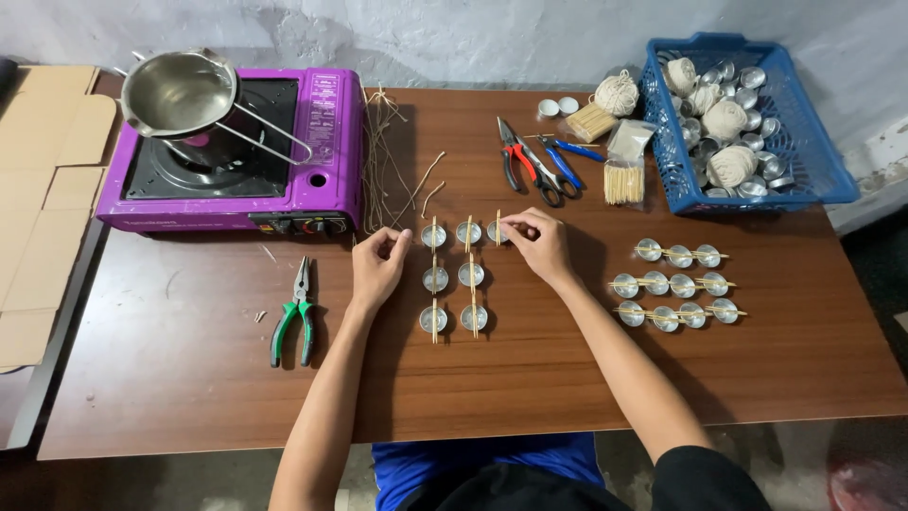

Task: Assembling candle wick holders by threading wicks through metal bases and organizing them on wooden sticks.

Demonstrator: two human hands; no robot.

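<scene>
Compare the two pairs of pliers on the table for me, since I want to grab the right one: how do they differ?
The green-handled pliers lie alone left of the hands, jaws closed and pointing away. The red-handled pliers lie farther back, beside the blue-handled tool, with handles spread. The green pair's nose looks long and narrow; the red pair's looks shorter. Both rest flat on the wooden table, untouched by either hand.

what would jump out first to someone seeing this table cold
The purple portable gas stove at the table's back left, with a steel pouring pot on it, catches the eye first. Next the blue plastic basket at back right, filled with string balls and small metal cups. In the middle, the left hand and right hand work at a grid of tealight cups crossed by wooden sticks.
</scene>
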